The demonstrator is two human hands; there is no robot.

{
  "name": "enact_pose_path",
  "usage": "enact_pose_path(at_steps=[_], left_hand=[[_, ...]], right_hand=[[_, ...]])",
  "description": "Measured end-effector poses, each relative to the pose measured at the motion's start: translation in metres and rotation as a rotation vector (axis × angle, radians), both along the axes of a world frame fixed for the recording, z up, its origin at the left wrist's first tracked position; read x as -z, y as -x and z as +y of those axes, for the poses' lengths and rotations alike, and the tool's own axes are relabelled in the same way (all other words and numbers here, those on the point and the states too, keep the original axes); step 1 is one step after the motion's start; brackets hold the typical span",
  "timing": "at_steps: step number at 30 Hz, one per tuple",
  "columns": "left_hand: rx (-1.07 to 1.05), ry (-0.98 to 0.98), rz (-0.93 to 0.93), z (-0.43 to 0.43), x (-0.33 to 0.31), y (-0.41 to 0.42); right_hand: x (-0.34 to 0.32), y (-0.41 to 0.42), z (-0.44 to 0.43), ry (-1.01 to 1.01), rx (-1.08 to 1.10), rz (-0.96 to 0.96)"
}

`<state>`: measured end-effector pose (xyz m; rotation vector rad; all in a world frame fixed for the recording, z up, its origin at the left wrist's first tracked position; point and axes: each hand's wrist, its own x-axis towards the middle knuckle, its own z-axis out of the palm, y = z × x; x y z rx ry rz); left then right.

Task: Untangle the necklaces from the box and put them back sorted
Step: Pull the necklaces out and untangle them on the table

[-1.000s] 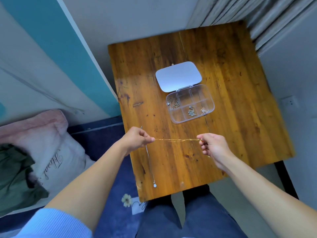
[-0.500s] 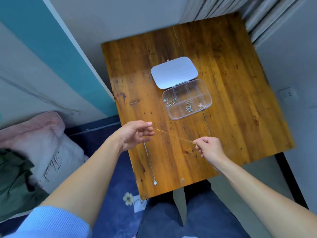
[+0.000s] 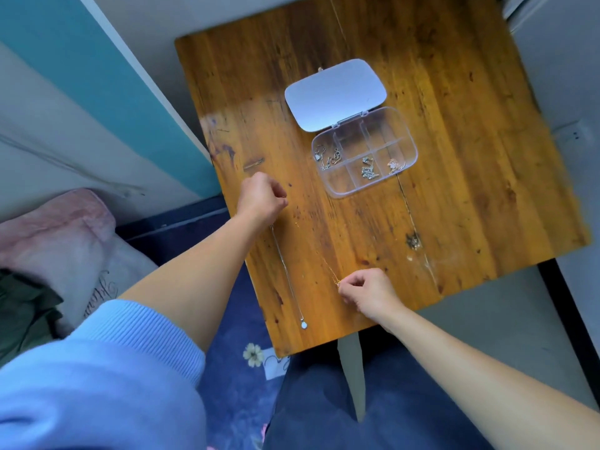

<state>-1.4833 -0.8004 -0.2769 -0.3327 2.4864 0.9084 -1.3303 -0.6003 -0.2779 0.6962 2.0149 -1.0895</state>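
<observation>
A thin gold necklace (image 3: 328, 266) stretches diagonally over the wooden table (image 3: 470, 157). My left hand (image 3: 261, 198) pinches its far end near the table's left edge. At the near edge, my right hand (image 3: 367, 289) pinches the other end. A silver necklace (image 3: 285, 274) with a pale pendant lies straight on the table between my hands, running toward me. The clear compartment box (image 3: 365, 151) stands open beyond, its lid (image 3: 336, 94) folded back. Three of its compartments hold small tangled chains.
The table's left edge borders a teal and white wall. A pink pillow (image 3: 61, 241) and dark green cloth lie on the left. A blue floral rug (image 3: 240, 362) and my legs are below the near table edge. A dark knot (image 3: 413, 241) marks the wood.
The gold chain was held level between both hands. My left hand has moved away toward the far left, my right hand nearer the front edge, so the chain now runs diagonally and low.
</observation>
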Motion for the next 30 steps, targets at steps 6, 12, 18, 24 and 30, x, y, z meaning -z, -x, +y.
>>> enact_pose_path(at_steps=[6, 12, 18, 24, 30], left_hand=[[0.174, 0.114, 0.012, 0.007, 0.025, -0.007], [0.179, 0.150, -0.010, 0.009, 0.024, -0.009], [0.014, 0.127, 0.052, 0.015, -0.001, 0.001], [-0.251, -0.209, -0.042, 0.051, -0.012, 0.019], [-0.431, -0.325, -0.158, 0.078, -0.001, 0.020]], right_hand=[[0.014, -0.015, -0.020, -0.161, -0.098, -0.036], [0.015, -0.011, -0.017, -0.192, -0.136, -0.079], [-0.016, 0.036, 0.020, -0.240, -0.213, 0.029], [-0.037, 0.152, 0.061, -0.376, -0.184, 0.418], [-0.014, 0.211, 0.049, -0.621, -0.659, 0.401]])
